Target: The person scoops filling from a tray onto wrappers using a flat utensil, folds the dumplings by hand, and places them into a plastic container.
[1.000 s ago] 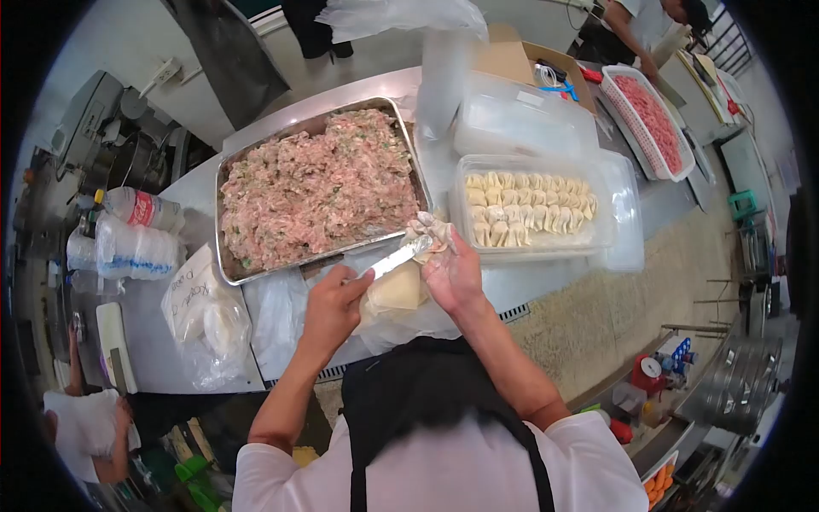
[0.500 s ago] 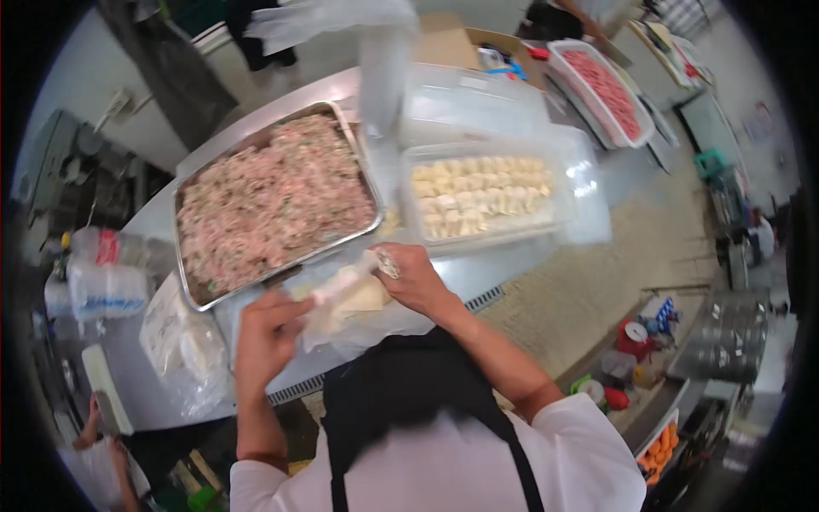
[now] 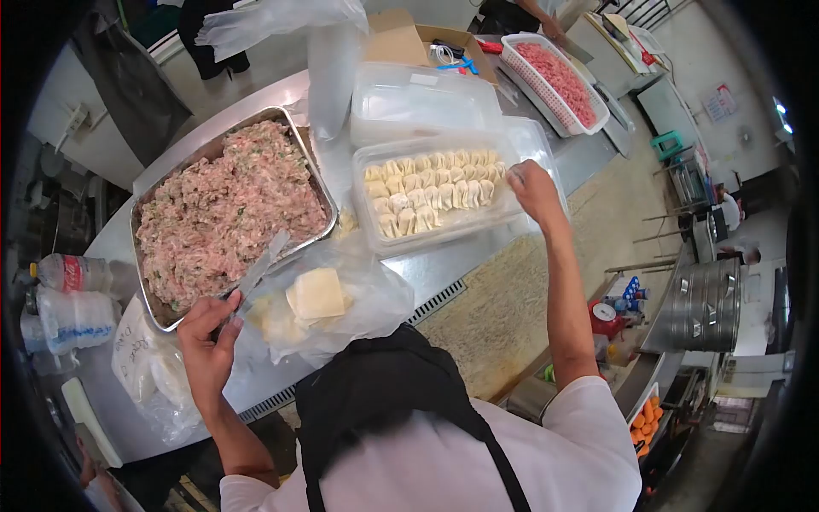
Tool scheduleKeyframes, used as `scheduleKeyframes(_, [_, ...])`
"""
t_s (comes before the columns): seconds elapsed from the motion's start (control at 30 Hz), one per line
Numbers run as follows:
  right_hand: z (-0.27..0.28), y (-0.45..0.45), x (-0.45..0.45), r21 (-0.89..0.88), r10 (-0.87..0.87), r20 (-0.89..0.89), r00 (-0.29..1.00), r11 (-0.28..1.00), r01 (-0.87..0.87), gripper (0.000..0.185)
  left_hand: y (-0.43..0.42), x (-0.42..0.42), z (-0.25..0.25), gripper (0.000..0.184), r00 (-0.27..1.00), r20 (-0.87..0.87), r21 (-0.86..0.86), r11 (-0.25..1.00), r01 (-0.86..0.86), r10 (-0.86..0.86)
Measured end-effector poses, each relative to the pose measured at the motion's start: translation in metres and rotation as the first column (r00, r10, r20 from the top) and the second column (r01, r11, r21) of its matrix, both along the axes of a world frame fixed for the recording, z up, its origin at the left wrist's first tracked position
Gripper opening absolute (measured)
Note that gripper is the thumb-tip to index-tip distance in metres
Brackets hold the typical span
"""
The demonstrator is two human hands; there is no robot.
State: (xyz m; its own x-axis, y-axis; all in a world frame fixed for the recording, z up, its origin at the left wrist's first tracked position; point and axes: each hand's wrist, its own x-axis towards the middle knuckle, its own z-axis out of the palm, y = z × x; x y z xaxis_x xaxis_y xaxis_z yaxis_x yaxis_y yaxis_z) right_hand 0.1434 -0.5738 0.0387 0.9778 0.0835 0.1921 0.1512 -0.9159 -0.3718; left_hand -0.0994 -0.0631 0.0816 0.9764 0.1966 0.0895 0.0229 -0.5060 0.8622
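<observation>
My left hand (image 3: 209, 337) is closed on the handle of a flat metal spatula (image 3: 264, 266), its blade slanting up over the near edge of the meat tray. Chopped filling (image 3: 230, 205) with green bits heaps up in that metal tray (image 3: 331, 224). Just right of this hand, a stack of square dough wrappers (image 3: 317, 294) rests on clear plastic film (image 3: 375, 294). My right hand (image 3: 533, 192) is over the right end of a clear plastic box (image 3: 452, 236), its fingers pinched on a dumpling, mostly hidden. Rows of folded dumplings (image 3: 431, 188) fill much of the box.
Behind the box lies a clear lid (image 3: 426, 101). A white basket of minced meat (image 3: 554, 85) stands at the back right, near another person's arm (image 3: 542, 17). Plastic bags (image 3: 153, 367) and bottles (image 3: 72, 273) are on the left. A drain grate (image 3: 439, 300) runs along the table front.
My right hand has moved from above the wrappers to the right end of the box, carrying the dumpling. My left hand has drawn back left with the spatula, uncovering the wrappers.
</observation>
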Motion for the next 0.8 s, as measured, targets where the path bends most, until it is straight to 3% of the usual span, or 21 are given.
scheduleKeyframes(0.03, [-0.002,0.000,0.001,-0.121,0.090,0.023,0.996,0.989,-0.086,0.025,0.000,0.000,0.000,0.040,1.000,0.002,-0.003,1.000,-0.002,0.002])
scheduleKeyframes(0.2, [-0.013,0.009,0.005,-0.030,0.079,0.151,0.985,0.997,-0.075,0.033,0.000,-0.003,0.002,0.042,0.999,-0.025,0.006,1.000,-0.030,0.030])
scheduleKeyframes(0.27, [-0.013,0.007,0.009,-0.102,-0.039,-0.120,0.992,0.994,0.027,0.043,0.004,-0.006,-0.003,0.042,0.999,-0.011,-0.008,0.999,-0.036,0.036])
scheduleKeyframes(0.37, [-0.022,0.007,0.009,-0.175,-0.083,-0.132,0.988,0.983,0.059,0.042,0.008,-0.008,-0.008,0.043,0.999,-0.015,-0.027,0.999,-0.039,0.039])
scheduleKeyframes(0.5, [-0.027,0.009,0.012,-0.113,-0.067,-0.147,0.987,0.992,0.051,0.041,0.003,-0.007,-0.012,0.043,1.000,-0.009,-0.025,0.999,-0.030,0.030])
scheduleKeyframes(0.6, [-0.013,0.014,0.004,-0.192,-0.079,-0.063,0.995,0.979,0.066,0.046,0.007,-0.009,-0.007,0.045,0.996,-0.077,0.087,0.995,-0.041,0.048])
scheduleKeyframes(0.63, [-0.001,0.024,-0.008,-0.201,-0.006,0.045,0.999,0.979,0.015,0.042,0.009,-0.011,-0.005,0.045,0.991,-0.097,0.099,0.992,-0.081,0.091])
scheduleKeyframes(0.7, [0.038,0.078,-0.037,0.097,-0.020,-0.001,1.000,0.995,0.020,0.040,0.013,-0.011,-0.006,0.048,0.987,-0.128,0.074,0.994,-0.084,0.093])
scheduleKeyframes(0.73, [0.049,0.110,-0.057,0.134,0.058,0.050,0.997,0.989,-0.065,0.031,0.016,-0.013,-0.014,0.049,0.990,-0.099,0.093,0.992,-0.089,0.098])
scheduleKeyframes(0.8, [0.034,0.161,-0.092,0.377,0.345,0.031,0.938,0.865,-0.330,0.024,0.016,-0.013,-0.024,0.050,0.989,-0.077,0.133,0.984,-0.115,0.126])
